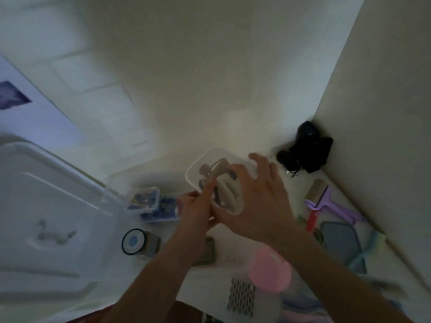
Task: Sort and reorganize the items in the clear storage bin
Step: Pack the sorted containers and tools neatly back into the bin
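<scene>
A small white plastic container [211, 163] with a dark cartoon figure on it is held up over the floor, with pale rolled items showing inside. My right hand [258, 197] lies across its near right side with fingers curled over the rim. My left hand [198, 206] pinches its near left edge, thumb and forefinger at the rim. The clear storage bin [338, 297] lies below my arms at the bottom right, its contents blurred: a pink round thing [270, 271] and a grey patterned piece [241, 297]. The bin's clear lid [46, 217] lies at the left.
On the floor: two small clear boxes with blue contents [151, 203], a round black-rimmed jar [137, 241], a black bundle [305, 150] in the wall corner, a purple lint roller [326, 201], a red comb [311, 221] and a grey-blue pad [340, 241]. A wall rises at the right.
</scene>
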The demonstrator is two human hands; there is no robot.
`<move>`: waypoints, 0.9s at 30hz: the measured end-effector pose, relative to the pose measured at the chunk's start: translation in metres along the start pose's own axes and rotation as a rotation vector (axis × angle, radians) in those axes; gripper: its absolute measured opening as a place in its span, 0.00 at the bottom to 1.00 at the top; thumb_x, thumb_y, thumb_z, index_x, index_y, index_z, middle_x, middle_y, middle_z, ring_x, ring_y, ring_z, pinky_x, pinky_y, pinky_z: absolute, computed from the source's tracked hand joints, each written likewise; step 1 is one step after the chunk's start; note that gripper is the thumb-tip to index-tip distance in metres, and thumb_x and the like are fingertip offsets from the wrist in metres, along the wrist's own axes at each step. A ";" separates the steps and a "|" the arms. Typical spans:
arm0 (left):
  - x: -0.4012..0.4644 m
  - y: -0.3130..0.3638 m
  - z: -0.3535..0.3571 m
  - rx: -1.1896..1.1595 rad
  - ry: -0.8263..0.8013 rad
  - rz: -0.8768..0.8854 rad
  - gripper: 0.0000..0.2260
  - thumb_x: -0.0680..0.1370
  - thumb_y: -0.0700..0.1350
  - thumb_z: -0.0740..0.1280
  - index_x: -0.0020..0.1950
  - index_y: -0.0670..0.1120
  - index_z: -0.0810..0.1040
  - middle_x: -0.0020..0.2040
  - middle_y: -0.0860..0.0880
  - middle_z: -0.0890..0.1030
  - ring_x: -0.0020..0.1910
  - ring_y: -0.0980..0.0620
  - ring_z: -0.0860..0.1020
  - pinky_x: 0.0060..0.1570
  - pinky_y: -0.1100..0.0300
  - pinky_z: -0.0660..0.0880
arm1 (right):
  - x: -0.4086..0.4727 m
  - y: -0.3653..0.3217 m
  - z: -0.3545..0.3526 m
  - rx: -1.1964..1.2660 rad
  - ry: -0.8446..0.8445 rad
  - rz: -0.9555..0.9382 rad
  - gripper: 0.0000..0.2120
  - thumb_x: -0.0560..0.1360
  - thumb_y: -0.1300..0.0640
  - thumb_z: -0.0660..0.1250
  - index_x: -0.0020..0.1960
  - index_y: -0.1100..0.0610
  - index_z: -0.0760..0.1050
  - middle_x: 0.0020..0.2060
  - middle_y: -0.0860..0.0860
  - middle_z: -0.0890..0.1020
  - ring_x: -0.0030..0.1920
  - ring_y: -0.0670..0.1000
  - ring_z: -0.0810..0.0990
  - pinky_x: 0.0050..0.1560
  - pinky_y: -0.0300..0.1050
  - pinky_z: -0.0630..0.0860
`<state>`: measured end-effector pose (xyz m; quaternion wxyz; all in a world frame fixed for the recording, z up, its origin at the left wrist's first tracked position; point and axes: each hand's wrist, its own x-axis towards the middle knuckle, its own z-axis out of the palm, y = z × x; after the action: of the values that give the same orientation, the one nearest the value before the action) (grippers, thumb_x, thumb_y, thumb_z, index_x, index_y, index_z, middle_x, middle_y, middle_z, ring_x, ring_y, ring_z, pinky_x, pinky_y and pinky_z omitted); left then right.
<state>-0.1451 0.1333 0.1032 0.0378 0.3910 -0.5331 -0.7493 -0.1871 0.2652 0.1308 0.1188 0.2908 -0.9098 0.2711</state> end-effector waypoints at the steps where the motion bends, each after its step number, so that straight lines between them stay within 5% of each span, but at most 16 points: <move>1: 0.008 -0.001 -0.019 0.039 0.002 -0.011 0.20 0.76 0.57 0.70 0.58 0.43 0.81 0.49 0.44 0.86 0.47 0.44 0.85 0.43 0.52 0.82 | -0.005 -0.010 0.014 -0.028 -0.113 -0.004 0.39 0.63 0.29 0.65 0.69 0.48 0.69 0.69 0.59 0.66 0.62 0.61 0.69 0.57 0.55 0.74; 4: 0.041 -0.012 -0.061 0.165 -0.004 -0.036 0.16 0.78 0.56 0.69 0.56 0.45 0.82 0.49 0.43 0.86 0.47 0.44 0.85 0.43 0.53 0.82 | -0.019 -0.028 0.060 -0.142 -0.379 -0.024 0.43 0.63 0.34 0.68 0.74 0.43 0.57 0.73 0.58 0.59 0.62 0.61 0.68 0.56 0.54 0.75; 9: 0.096 -0.050 -0.079 0.389 -0.156 -0.112 0.27 0.68 0.69 0.70 0.53 0.48 0.83 0.50 0.45 0.85 0.49 0.47 0.83 0.51 0.50 0.81 | -0.031 -0.022 0.125 -0.248 -0.453 0.209 0.32 0.71 0.45 0.71 0.71 0.48 0.63 0.66 0.55 0.68 0.59 0.58 0.70 0.51 0.50 0.77; 11: 0.107 -0.060 -0.083 0.374 -0.212 -0.168 0.17 0.72 0.59 0.71 0.50 0.47 0.83 0.47 0.45 0.85 0.44 0.49 0.83 0.43 0.57 0.80 | -0.029 -0.015 0.146 -0.304 -0.488 0.248 0.30 0.73 0.47 0.70 0.71 0.49 0.63 0.66 0.56 0.68 0.59 0.58 0.70 0.52 0.50 0.77; 15: 0.119 -0.076 -0.101 0.402 -0.360 -0.200 0.10 0.76 0.53 0.69 0.51 0.49 0.84 0.53 0.44 0.85 0.52 0.46 0.82 0.58 0.49 0.79 | -0.028 -0.006 0.177 -0.390 -0.555 0.266 0.27 0.74 0.52 0.70 0.69 0.50 0.63 0.66 0.57 0.66 0.60 0.59 0.70 0.50 0.50 0.76; 18: 0.125 -0.087 -0.118 0.887 -0.318 0.140 0.08 0.82 0.47 0.62 0.46 0.49 0.79 0.48 0.47 0.81 0.47 0.51 0.78 0.46 0.58 0.76 | -0.032 -0.005 0.192 -0.450 -0.549 0.247 0.26 0.73 0.55 0.70 0.67 0.52 0.66 0.64 0.58 0.69 0.56 0.59 0.73 0.45 0.51 0.77; 20: 0.128 -0.093 -0.129 1.119 -0.333 0.347 0.08 0.82 0.49 0.60 0.51 0.48 0.77 0.48 0.49 0.81 0.46 0.52 0.79 0.43 0.58 0.74 | -0.032 -0.005 0.196 -0.486 -0.552 0.230 0.23 0.70 0.56 0.72 0.63 0.54 0.70 0.61 0.59 0.73 0.49 0.59 0.76 0.39 0.50 0.77; 22: 0.138 -0.102 -0.140 1.344 -0.498 0.417 0.18 0.76 0.55 0.65 0.63 0.50 0.75 0.58 0.49 0.80 0.57 0.48 0.79 0.55 0.52 0.76 | -0.031 -0.002 0.198 -0.521 -0.556 0.215 0.24 0.64 0.55 0.77 0.57 0.55 0.74 0.56 0.60 0.77 0.42 0.59 0.77 0.34 0.49 0.76; 25: 0.147 -0.110 -0.152 1.623 -0.716 0.370 0.34 0.71 0.56 0.72 0.74 0.50 0.65 0.66 0.45 0.75 0.64 0.42 0.74 0.62 0.47 0.74 | -0.031 0.002 0.203 -0.524 -0.564 0.201 0.27 0.62 0.55 0.78 0.58 0.54 0.73 0.57 0.60 0.76 0.42 0.60 0.76 0.40 0.51 0.77; 27: 0.149 -0.114 -0.156 1.729 -0.753 0.361 0.34 0.73 0.51 0.72 0.75 0.48 0.61 0.66 0.43 0.71 0.63 0.42 0.73 0.61 0.46 0.74 | -0.031 0.003 0.204 -0.526 -0.550 0.193 0.27 0.63 0.55 0.77 0.59 0.54 0.72 0.58 0.59 0.76 0.44 0.60 0.76 0.44 0.52 0.76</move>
<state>-0.1094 -0.0081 -0.0923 -0.3225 -0.0707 -0.9309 -0.1560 -0.1761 0.1672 -0.0502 -0.0851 0.2255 -0.9693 -0.0494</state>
